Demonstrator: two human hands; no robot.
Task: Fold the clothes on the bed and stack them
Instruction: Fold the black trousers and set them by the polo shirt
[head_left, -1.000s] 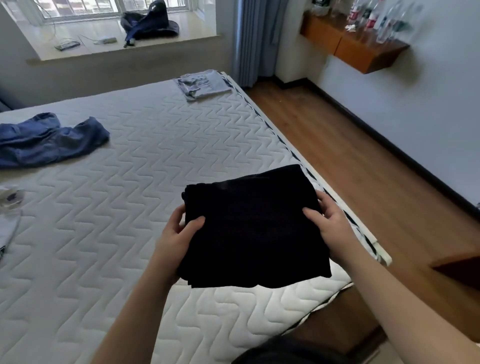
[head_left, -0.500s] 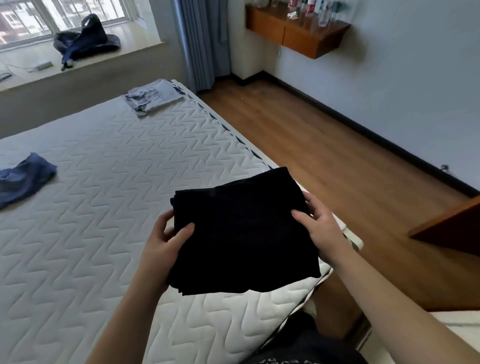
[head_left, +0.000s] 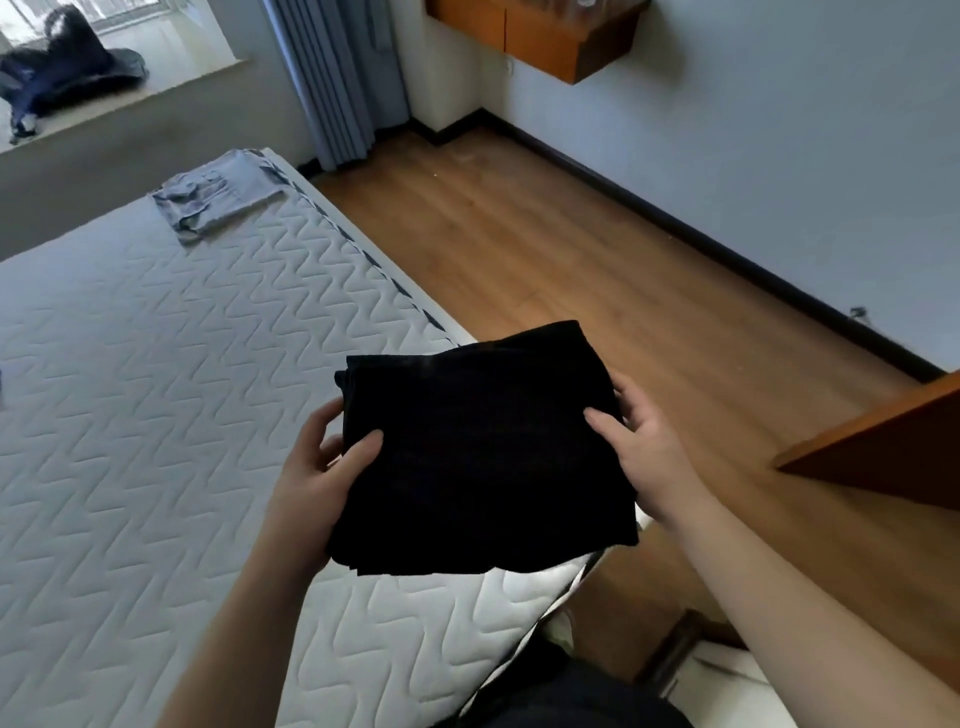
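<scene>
Folded grey garment (head_left: 218, 195) at far mattress (head_left: 156, 415) corner

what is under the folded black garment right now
The folded black garment is held up by the left hand and right hand. Beneath it shows the mattress edge; fingers underneath are hidden.

Black garment (head_left: 483, 457) in my hands, plain, no print. Mattress (head_left: 156, 415) is white with a quilted zigzag pattern and a dark-dashed trim along its edge. Folded clothes (head_left: 218, 195) at the far corner are pale grey-blue. Floor (head_left: 571, 260) is warm brown wood grain. Wall (head_left: 805, 156) is pale grey, curtain (head_left: 337, 78) blue-grey, shelf (head_left: 545, 41) orange-brown, bag (head_left: 67, 67) on the sill dark navy.
</scene>
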